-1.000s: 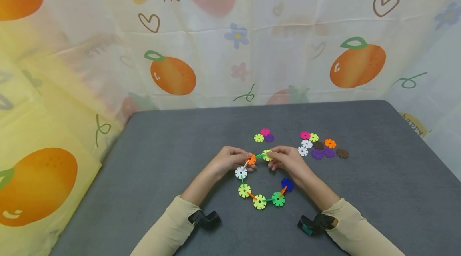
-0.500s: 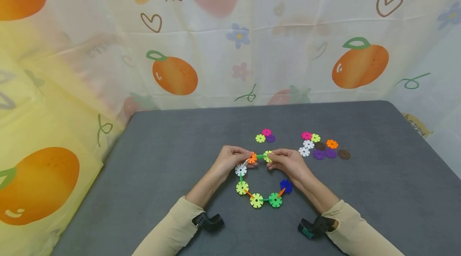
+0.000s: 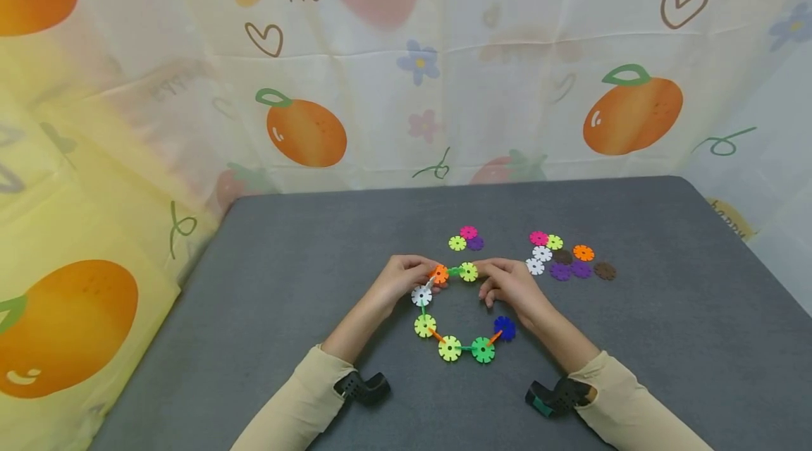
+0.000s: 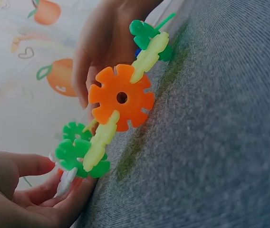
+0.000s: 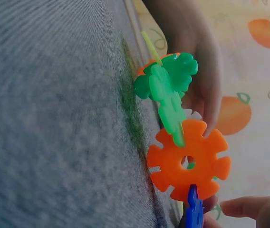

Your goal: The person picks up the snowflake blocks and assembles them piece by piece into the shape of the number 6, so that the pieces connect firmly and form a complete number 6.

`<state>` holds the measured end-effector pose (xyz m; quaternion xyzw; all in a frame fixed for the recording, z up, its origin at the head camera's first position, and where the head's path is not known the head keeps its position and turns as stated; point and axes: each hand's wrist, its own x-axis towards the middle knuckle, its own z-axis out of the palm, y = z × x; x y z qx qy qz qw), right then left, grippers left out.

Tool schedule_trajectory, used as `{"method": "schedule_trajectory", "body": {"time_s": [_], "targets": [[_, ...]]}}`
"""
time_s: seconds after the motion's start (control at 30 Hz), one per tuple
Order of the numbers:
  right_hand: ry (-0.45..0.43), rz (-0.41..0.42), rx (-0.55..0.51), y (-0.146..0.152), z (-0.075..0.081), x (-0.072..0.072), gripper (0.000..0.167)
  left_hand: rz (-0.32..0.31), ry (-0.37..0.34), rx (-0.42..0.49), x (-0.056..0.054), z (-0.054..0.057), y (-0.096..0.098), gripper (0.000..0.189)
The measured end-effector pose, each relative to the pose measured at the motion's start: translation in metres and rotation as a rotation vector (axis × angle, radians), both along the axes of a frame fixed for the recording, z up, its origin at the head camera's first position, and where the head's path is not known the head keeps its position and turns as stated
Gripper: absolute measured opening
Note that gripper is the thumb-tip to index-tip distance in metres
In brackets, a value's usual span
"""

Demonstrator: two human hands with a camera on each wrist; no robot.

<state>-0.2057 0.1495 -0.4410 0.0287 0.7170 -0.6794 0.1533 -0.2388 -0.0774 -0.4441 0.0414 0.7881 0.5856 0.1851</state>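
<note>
A curved chain of plastic snowflake discs lies in a nearly closed ring in the head view. My left hand (image 3: 400, 280) pinches the orange snowflake disc (image 3: 440, 273) at its far left. From there a green link leads to a yellow-green disc (image 3: 469, 272), the far right end. My right hand (image 3: 512, 287) is beside that disc, fingers loosely bent and holding nothing; whether the index fingertip touches its edge, I cannot tell. Down the left side comes a white disc (image 3: 421, 296), then yellow-green ones, a green disc (image 3: 483, 350) and the blue disc (image 3: 505, 328) at the other end.
Beyond the hands is a small group of loose discs with a pink disc (image 3: 468, 232). To the right lie several more, among them a loose orange disc (image 3: 583, 253) and a brown disc (image 3: 605, 270). A printed curtain (image 3: 374, 113) hangs behind the grey table (image 3: 304, 239).
The right fingers have let go of the yellow-green end disc and drawn slightly to the right. My left hand keeps its pinch on the orange disc, and the chain has shifted a little.
</note>
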Motion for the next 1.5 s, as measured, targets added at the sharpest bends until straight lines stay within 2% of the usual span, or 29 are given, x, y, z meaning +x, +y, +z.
{"method": "schedule_trajectory", "body": {"time_s": [0.37,0.5,0.6,0.73,0.87,1.03,1.2,1.4,1.5], "targets": [[0.057,-0.007,0.019,0.0,-0.002,-0.001,0.038,-0.027,0.035,-0.017,0.001,0.001,-0.001,0.025],[0.041,-0.008,-0.023,-0.002,-0.003,-0.002,0.04,-0.074,-0.037,0.01,0.0,0.001,0.0,0.034],[0.023,0.001,-0.057,-0.002,-0.003,-0.002,0.042,-0.136,-0.117,0.1,-0.001,0.001,0.002,0.041],[0.01,0.043,-0.068,-0.004,-0.001,-0.001,0.042,-0.208,-0.166,0.194,0.0,0.003,0.004,0.038],[0.022,0.073,-0.052,-0.006,0.002,0.0,0.037,-0.22,-0.148,0.174,0.002,0.006,0.004,0.034],[0.108,0.074,0.016,-0.007,0.006,0.001,0.031,-0.225,-0.163,0.16,0.002,0.009,0.003,0.034],[0.048,0.105,-0.025,-0.005,0.014,0.0,0.034,-0.274,-0.242,0.206,-0.001,0.009,0.002,0.037],[0.15,0.06,0.07,-0.01,0.02,0.004,0.031,-0.26,-0.258,0.212,-0.003,0.011,0.001,0.037],[0.136,0.049,0.051,-0.01,0.021,0.005,0.032,-0.258,-0.254,0.211,-0.003,0.012,0.001,0.037]]}}
